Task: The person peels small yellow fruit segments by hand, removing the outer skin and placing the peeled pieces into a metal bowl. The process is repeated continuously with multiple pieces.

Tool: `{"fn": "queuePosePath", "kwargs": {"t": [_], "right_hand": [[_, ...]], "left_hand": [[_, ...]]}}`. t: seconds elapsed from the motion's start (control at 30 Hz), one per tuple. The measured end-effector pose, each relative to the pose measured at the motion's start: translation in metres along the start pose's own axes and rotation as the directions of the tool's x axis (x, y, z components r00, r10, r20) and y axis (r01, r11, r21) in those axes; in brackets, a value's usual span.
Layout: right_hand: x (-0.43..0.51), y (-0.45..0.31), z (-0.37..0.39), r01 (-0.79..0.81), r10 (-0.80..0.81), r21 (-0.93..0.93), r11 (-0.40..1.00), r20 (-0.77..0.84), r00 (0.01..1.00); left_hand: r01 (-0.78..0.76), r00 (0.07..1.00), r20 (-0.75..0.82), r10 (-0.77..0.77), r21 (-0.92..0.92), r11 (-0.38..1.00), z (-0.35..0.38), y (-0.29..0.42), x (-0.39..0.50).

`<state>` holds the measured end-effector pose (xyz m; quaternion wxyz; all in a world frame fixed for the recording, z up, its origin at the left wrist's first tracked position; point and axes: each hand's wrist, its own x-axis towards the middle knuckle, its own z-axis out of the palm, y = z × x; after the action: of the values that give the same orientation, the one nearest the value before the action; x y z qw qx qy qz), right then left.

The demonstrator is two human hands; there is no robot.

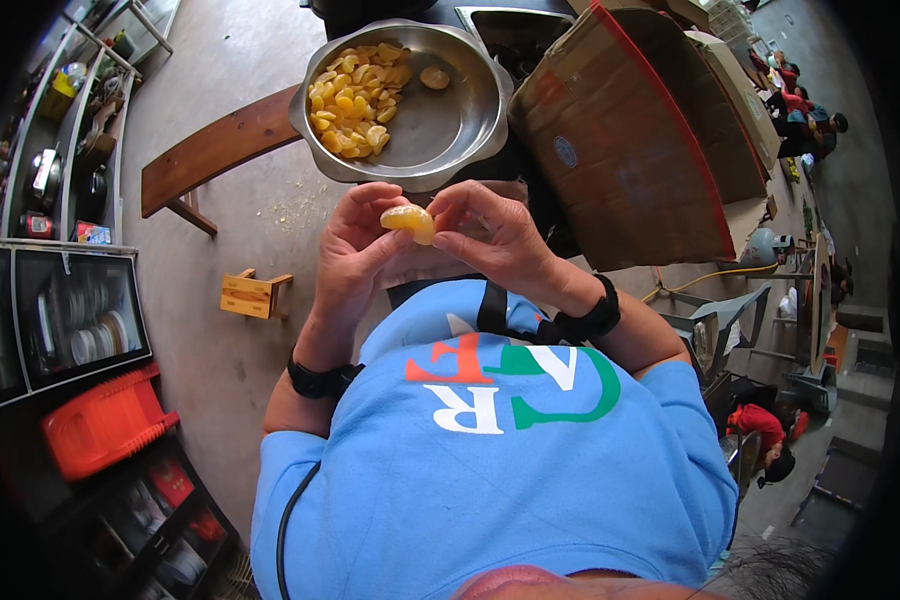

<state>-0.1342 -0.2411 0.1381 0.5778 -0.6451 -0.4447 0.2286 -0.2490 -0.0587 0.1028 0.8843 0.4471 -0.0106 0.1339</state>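
In front of my chest, my left hand holds a cluster of peeled mandarin segments between thumb and fingers. The thumb and forefinger of my right hand are at the right end of this cluster and appear to pinch it. Just beyond my hands stands a wide metal basin with a scalloped rim. Loose mandarin segments are heaped on its left side. A rounded, peeled mandarin piece sits apart from them towards the right.
An open cardboard box stands right of the basin. To the left are a wooden bench, a small wooden stool and pale scraps on the floor. Cabinets line the far left. Several people are at the far right.
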Motion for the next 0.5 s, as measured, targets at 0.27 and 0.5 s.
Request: {"fn": "queuePosePath", "kwargs": {"t": [0.27,0.5], "right_hand": [[-0.004,0.004,-0.013,-0.024,0.022,-0.058,0.998,-0.037,0.999],[-0.003,0.003,-0.024,0.016,-0.032,-0.275,0.961,-0.053,0.998]], "left_hand": [[0.048,0.998,0.043,-0.043,-0.119,0.992,0.01,-0.014,0.014],[-0.044,0.998,0.044,0.042,0.043,0.998,0.017,-0.016,0.02]]}}
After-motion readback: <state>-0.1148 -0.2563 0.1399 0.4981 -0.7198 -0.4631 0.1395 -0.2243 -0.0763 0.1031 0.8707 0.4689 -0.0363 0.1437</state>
